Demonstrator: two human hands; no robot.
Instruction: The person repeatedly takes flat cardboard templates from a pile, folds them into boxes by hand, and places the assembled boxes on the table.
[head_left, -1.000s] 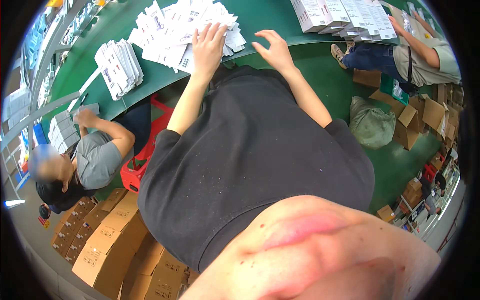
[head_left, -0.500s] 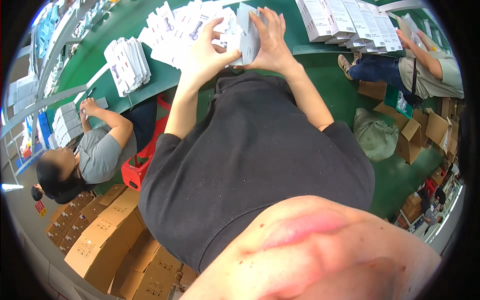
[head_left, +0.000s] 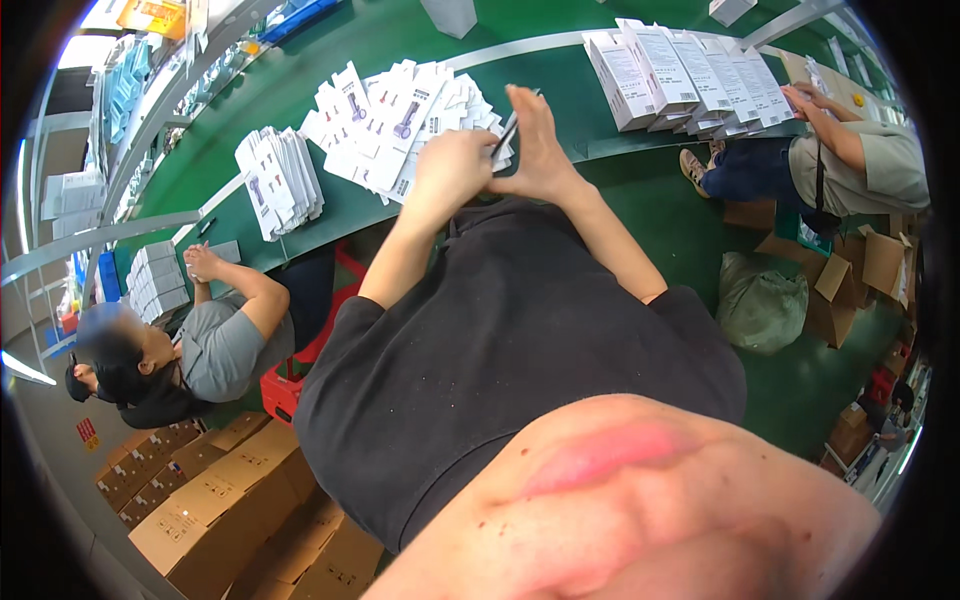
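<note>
Both my hands are raised over the near edge of the green table. My left hand (head_left: pixel 452 172) is closed, its fingers curled around the near end of a thin, grey-edged carton (head_left: pixel 507 132). That carton shows almost edge-on, and most of it is hidden by my hands. My right hand (head_left: pixel 538 150) is upright beside it, fingers stretched and thumb pointing toward my left hand. Its palm faces the carton. Just beyond and left of my hands lies a spread heap of flat white printed cartons (head_left: pixel 385 115).
A stack of flat white cartons (head_left: pixel 280 185) lies left of the heap. Standing white boxes (head_left: pixel 690 80) fill the table's right part. A person (head_left: pixel 215 330) sits at left on a red stool (head_left: pixel 285 390); another person (head_left: pixel 850 160) stands at right. Cardboard boxes (head_left: pixel 220 495) are behind left.
The view has shifted, showing more of the table's far side. The carton has turned from broad-side to nearly edge-on. My left hand has closed; my right fingers have straightened.
</note>
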